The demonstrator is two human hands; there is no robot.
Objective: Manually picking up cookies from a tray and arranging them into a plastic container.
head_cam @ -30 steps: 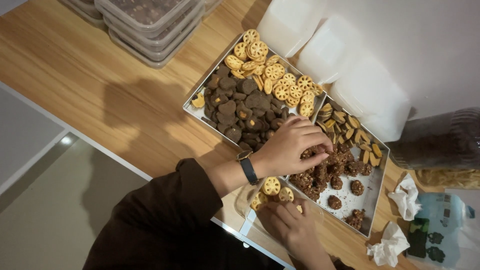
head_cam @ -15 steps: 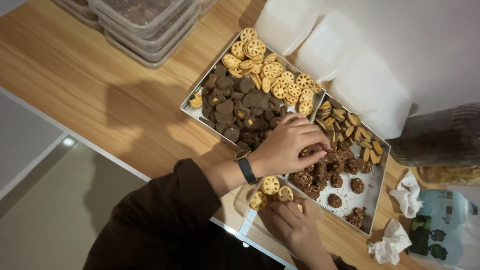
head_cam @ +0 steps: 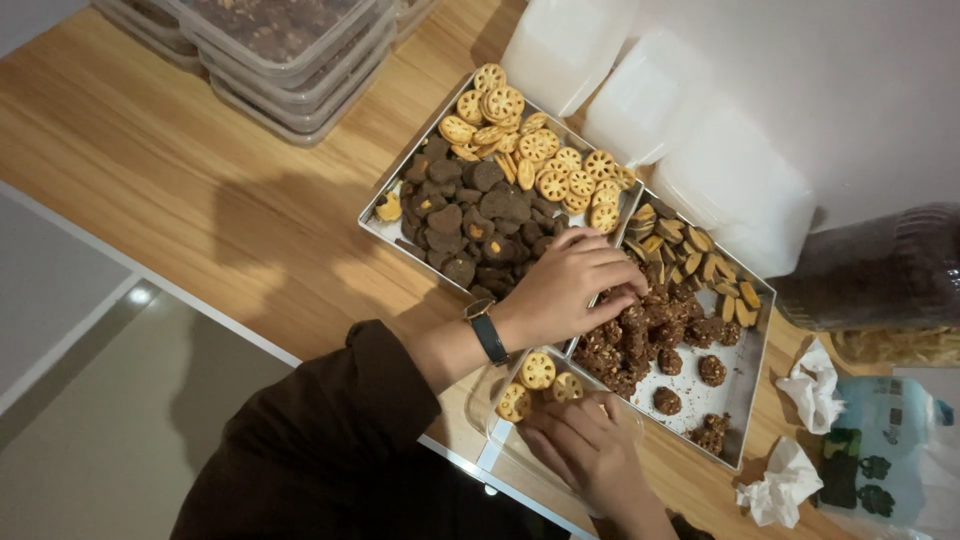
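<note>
My left hand, with a dark watch on its wrist, reaches into the right metal tray. Its fingertips are pinched on a brown cluster cookie at the top of the pile of brown cluster cookies. My right hand grips the near side of a clear plastic container at the table's front edge. Three round yellow lattice cookies lie in that container. The left metal tray holds dark heart-shaped cookies and more yellow lattice cookies.
Stacked lidded clear boxes stand at the back left of the wooden table. White plastic containers line the wall. Crumpled tissues, a blue packet and a dark bag lie at the right. Yellow-brown wedge cookies fill the right tray's far end.
My left hand's fingers have closed tighter in the brown cookie pile. My right hand stays on the clear container. The whole view has shifted slightly.
</note>
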